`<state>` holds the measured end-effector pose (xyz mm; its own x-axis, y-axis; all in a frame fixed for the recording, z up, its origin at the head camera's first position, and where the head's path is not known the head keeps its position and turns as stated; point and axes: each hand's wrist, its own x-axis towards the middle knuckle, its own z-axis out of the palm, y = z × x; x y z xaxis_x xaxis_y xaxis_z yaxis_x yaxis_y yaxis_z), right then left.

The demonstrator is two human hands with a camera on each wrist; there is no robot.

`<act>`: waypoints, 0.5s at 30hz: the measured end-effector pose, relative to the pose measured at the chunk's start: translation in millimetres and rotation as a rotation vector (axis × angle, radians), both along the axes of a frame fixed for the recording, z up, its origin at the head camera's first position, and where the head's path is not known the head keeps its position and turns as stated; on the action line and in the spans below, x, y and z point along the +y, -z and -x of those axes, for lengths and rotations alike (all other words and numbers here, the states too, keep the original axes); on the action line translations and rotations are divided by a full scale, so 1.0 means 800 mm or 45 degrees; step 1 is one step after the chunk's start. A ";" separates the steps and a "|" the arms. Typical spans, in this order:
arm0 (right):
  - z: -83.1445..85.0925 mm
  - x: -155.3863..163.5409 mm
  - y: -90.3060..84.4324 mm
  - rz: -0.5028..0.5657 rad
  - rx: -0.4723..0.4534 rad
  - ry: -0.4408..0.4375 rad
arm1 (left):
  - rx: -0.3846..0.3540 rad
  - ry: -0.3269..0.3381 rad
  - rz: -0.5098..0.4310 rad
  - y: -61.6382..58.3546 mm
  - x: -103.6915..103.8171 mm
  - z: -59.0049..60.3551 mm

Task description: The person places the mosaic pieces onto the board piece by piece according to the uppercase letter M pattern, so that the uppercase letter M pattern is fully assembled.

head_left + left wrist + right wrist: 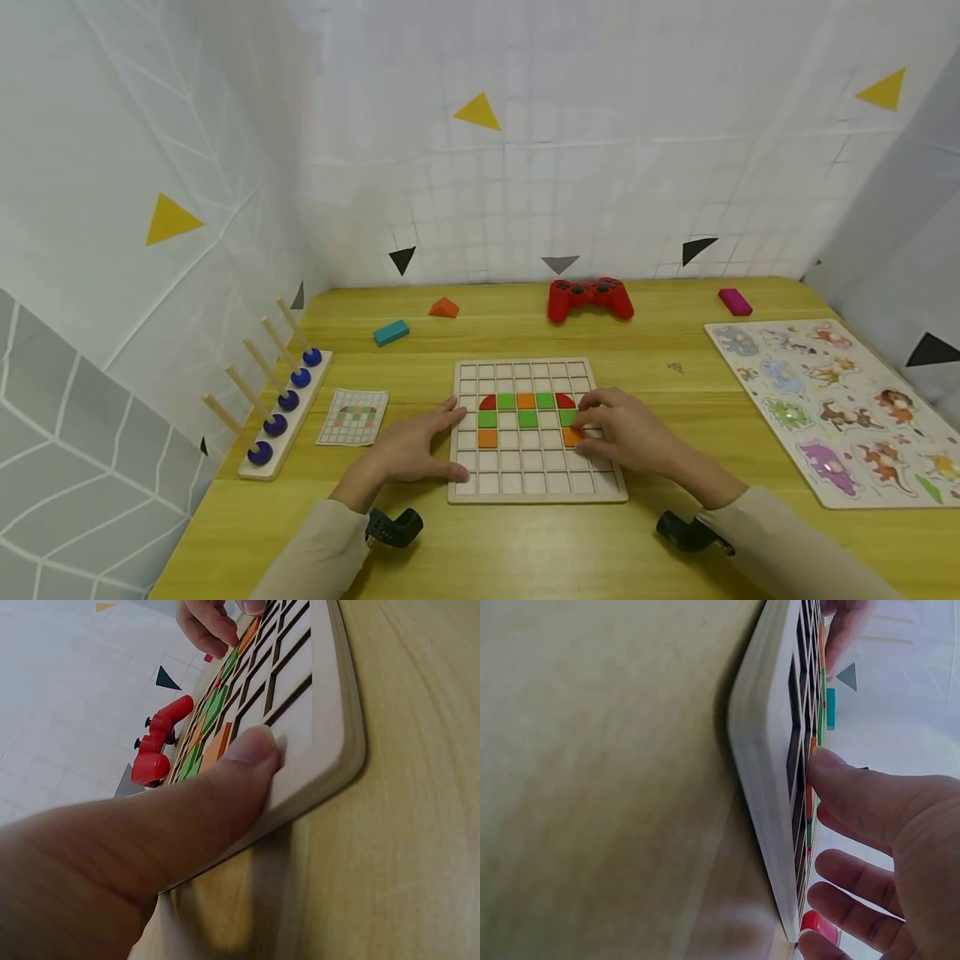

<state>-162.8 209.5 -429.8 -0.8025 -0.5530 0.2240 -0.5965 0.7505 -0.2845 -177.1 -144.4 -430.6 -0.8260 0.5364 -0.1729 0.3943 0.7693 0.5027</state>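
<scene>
Right hand (626, 435) lower centre-right of the head view, fingers curled over the right side of the wooden grid board (536, 492), fingertips pinching an orange tile (572, 436) in the grid's right columns. In the right wrist view, thumb pressed down onto the board's top face, other fingers curled below.

Left hand (416, 446) lower centre-left, fingers straight and relaxed, spread flat against the board's left edge, thumb resting on the frame near the lower left corner; holding nothing. In the left wrist view, thumb lying on the board's rim.

Board flat on the tabletop (525, 542), centre of the head view, slightly below the middle. Inside its cells: red, green and orange tiles in an arch-like shape, another orange tile (487, 437) at the left side of that shape.

Just left of the board, a small pattern card (352, 416). Further left, at the tabletop's edge, a wooden peg rack with blue beads (281, 412).

Toward the back wall: a red game controller (590, 299) upper centre, an orange wedge block (444, 308) and a teal block (392, 332) to its left, a magenta block (735, 302) to its right. At the right edge, an animal puzzle board (840, 404).
</scene>
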 end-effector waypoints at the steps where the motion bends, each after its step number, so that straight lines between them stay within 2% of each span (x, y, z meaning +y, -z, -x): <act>1: 0.000 0.000 0.000 0.001 0.000 -0.002 | -0.001 0.000 0.001 0.000 0.000 0.000; 8: -0.002 0.002 0.001 0.036 0.020 0.001 | -0.018 0.005 -0.006 -0.002 0.003 -0.001; 15: -0.006 0.021 0.005 0.073 0.004 0.124 | -0.020 0.009 -0.002 -0.002 0.002 -0.002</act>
